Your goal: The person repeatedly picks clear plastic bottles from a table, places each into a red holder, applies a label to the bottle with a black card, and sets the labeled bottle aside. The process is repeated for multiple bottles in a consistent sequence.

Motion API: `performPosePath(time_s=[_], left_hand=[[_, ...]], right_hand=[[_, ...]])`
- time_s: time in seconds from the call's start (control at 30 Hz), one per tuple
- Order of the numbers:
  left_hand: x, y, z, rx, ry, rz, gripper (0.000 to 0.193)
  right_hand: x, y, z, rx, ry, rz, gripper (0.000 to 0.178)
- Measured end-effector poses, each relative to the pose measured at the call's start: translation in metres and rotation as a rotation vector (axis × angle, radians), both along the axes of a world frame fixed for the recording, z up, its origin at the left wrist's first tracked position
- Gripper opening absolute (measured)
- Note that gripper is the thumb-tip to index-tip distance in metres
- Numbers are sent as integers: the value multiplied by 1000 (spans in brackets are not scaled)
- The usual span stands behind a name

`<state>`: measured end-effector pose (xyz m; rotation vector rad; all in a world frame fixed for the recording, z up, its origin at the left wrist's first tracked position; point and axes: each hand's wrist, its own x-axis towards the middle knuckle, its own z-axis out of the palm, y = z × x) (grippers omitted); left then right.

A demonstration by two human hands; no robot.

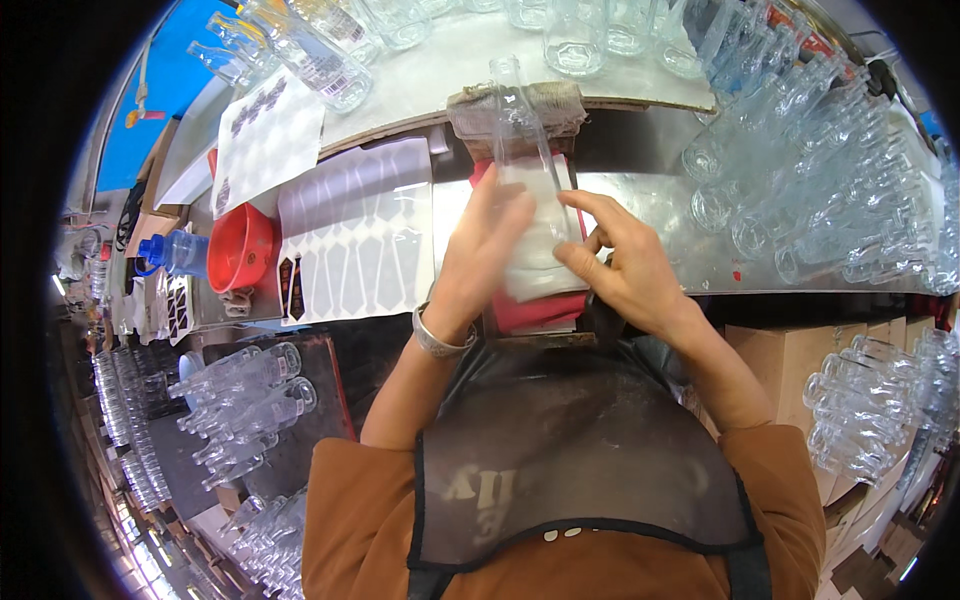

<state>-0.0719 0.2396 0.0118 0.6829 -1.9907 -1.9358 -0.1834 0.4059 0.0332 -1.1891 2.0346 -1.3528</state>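
Observation:
A clear glass bottle (524, 150) lies in front of me with its neck pointing away, propped on a cloth-wrapped block (560, 97). Its body rests over a red and white pad (530, 312). My left hand (482, 245) is at the bottle's left side, its fingers smeared by motion. On the other side, my right hand (625, 258) has thumb and forefinger spread apart, their tips at the glass. The remaining right fingers are curled and partly hidden. A silvery bracelet (443, 335) circles my left wrist.
To the left lie a mostly peeled label sheet (355, 230), another sheet (268, 135), a red bowl (243, 247) and a blue-capped plastic bottle (180, 253). Glass bottles (800, 170) crowd the right; several more (575, 45) stand on the shelf ahead. Bottles (245, 385) are stacked lower left.

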Motion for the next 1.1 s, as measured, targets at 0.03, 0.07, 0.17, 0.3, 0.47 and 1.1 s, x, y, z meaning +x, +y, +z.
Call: performPosePath(time_s=[0.03, 0.07, 0.17, 0.3, 0.47, 1.1], left_hand=[[4, 4, 4, -38, 12, 2, 59], [8, 7, 7, -75, 24, 5, 60], [16, 15, 15, -275, 34, 22, 60], [18, 19, 18, -437, 63, 65, 62], [16, 18, 1, -272, 62, 104, 66], [208, -100, -52, -1052, -597, 384, 78]], right_hand=[[4, 1, -5, -21, 89, -47, 51], [2, 3, -8, -13, 23, -21, 50], [-3, 4, -20, 2, -205, 40, 50], [-16, 2, -37, 30, -457, 110, 47], [-8, -2, -38, -38, -346, 20, 43], [-23, 25, -53, -50, -424, -221, 34]])
